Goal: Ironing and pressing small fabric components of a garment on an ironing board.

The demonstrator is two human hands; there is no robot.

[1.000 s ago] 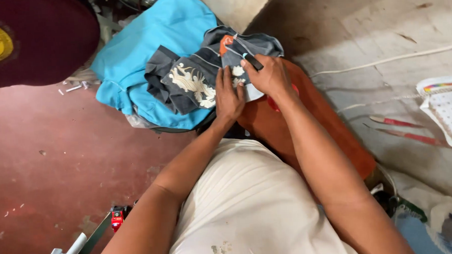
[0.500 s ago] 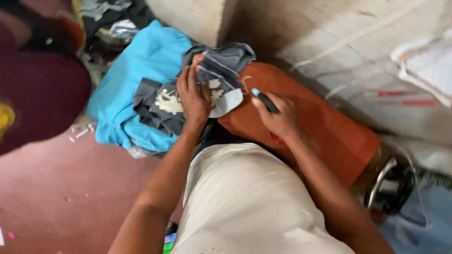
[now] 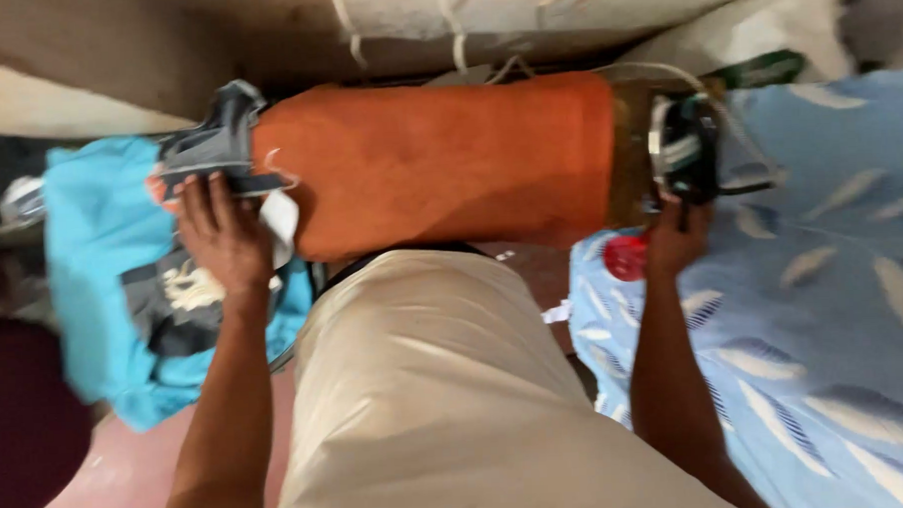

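The grey cloth piece is pinned flat-handed on the orange board by the left hand, while the iron is gripped, not yet applied, by the right hand.

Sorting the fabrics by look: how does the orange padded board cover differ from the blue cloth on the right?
The orange board cover is plain; the blue cloth carries pale feather-like shapes. The orange board cover lies stretched flat and smooth; the blue cloth lies loose with soft folds. The right hand rests at the edge where they meet.
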